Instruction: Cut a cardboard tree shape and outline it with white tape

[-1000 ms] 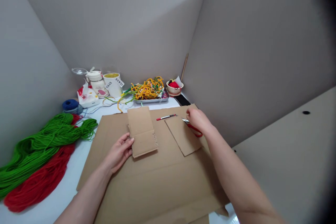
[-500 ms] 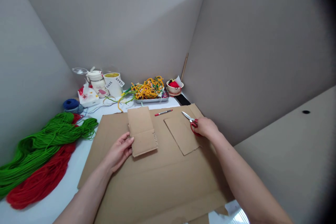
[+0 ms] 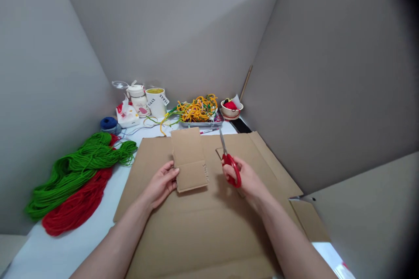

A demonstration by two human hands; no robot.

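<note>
My left hand (image 3: 164,183) grips the left edge of a cardboard piece (image 3: 190,161), thumb on top. That piece has a crease across its middle and a ragged right edge. In my right hand (image 3: 244,178) are scissors (image 3: 231,168) with red handles, blades pointing up and away. They are raised over the large cardboard sheet (image 3: 203,235). Beneath my right hand, mostly hidden, lies a smaller flat cardboard piece (image 3: 218,152). A pen (image 3: 208,131) rests at the sheet's far edge, partly behind the held cardboard.
Green yarn (image 3: 81,161) and red yarn (image 3: 78,205) lie on the left. Farther back are blue yarn (image 3: 109,123), a tissue pack (image 3: 127,115), a bottle (image 3: 139,100), a white cup (image 3: 157,102), a tray (image 3: 201,124) of tangled yarn and a bowl (image 3: 231,112). Grey walls enclose the table.
My right hand has lifted the scissors from the cardboard and brought them left, toward the held piece. My left hand keeps its hold. The whole view has shifted.
</note>
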